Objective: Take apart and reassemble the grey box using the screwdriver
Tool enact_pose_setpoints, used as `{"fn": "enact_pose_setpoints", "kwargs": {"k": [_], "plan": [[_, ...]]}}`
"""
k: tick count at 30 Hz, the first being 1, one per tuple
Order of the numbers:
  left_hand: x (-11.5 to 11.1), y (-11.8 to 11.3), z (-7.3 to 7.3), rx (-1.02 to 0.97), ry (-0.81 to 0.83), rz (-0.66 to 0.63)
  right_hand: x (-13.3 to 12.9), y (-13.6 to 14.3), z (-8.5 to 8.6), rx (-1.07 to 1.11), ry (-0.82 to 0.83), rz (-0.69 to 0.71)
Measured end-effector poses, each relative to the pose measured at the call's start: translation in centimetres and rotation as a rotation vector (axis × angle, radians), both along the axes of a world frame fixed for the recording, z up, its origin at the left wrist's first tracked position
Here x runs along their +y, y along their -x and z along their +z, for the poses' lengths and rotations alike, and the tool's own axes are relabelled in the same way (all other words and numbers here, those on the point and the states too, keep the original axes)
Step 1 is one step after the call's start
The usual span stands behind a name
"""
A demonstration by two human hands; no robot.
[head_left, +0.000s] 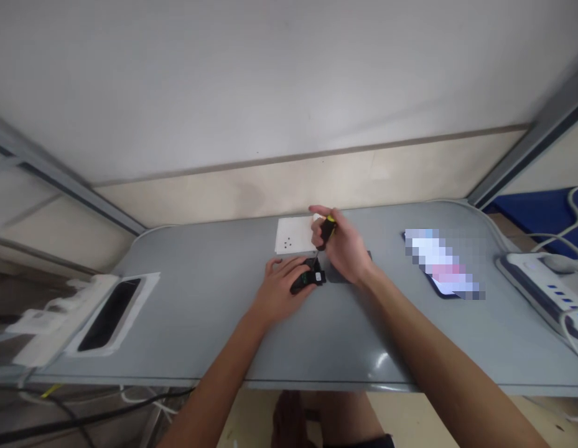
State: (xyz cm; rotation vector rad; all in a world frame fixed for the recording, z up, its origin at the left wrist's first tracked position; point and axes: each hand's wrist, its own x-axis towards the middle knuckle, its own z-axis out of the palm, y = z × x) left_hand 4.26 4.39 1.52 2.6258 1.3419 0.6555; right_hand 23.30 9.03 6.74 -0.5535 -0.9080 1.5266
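My left hand (pixel 280 289) is closed around a small black electronic device (pixel 303 281) with a little white patch at its right end, steadying it on the grey table. In my right hand (pixel 347 249) is a screwdriver (pixel 326 233) with a black and yellow handle; its index finger points out past the handle. The thin shaft slants down to the device's upper edge, but the exact contact of the tip is too small to make out. Beneath the right hand lies a dark grey flat piece (pixel 336 274), partly hidden. Several tiny dark screws (pixel 287 242) rest on a white sheet (pixel 295 227) just behind.
To the right lies a phone (pixel 438 264) with a lit, blurred screen, beside a power strip (pixel 545 283) with cables. At the left, a dark phone (pixel 110 314) sits on white paper near a white power strip (pixel 60 330). A wall panel (pixel 289 183) closes the back.
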Motion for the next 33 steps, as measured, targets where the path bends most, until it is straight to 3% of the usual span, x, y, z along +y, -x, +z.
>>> {"fn": "enact_pose_setpoints", "kwargs": {"k": [8, 14, 20, 25, 29, 33], "plan": [[0.0, 0.0, -0.1, 0.0, 0.004, -0.004, 0.2, -0.1, -0.2, -0.061, -0.027, -0.117], [0.0, 0.2, -0.3, -0.015, -0.008, -0.014, 0.2, -0.2, -0.1, 0.032, -0.004, -0.015], [0.0, 0.1, -0.3, -0.026, 0.025, -0.009, 0.2, -0.2, -0.4, -0.058, -0.005, -0.123], [0.1, 0.1, -0.3, -0.015, 0.034, -0.013, 0.5, -0.4, -0.8, -0.025, -0.029, -0.044], [0.1, 0.1, -0.2, -0.006, 0.041, -0.003, 0.4, -0.3, -1.0, -0.091, -0.025, -0.12], [0.1, 0.1, -0.2, -0.007, 0.033, -0.003, 0.4, -0.3, -1.0, -0.278, -0.14, -0.222]]}}
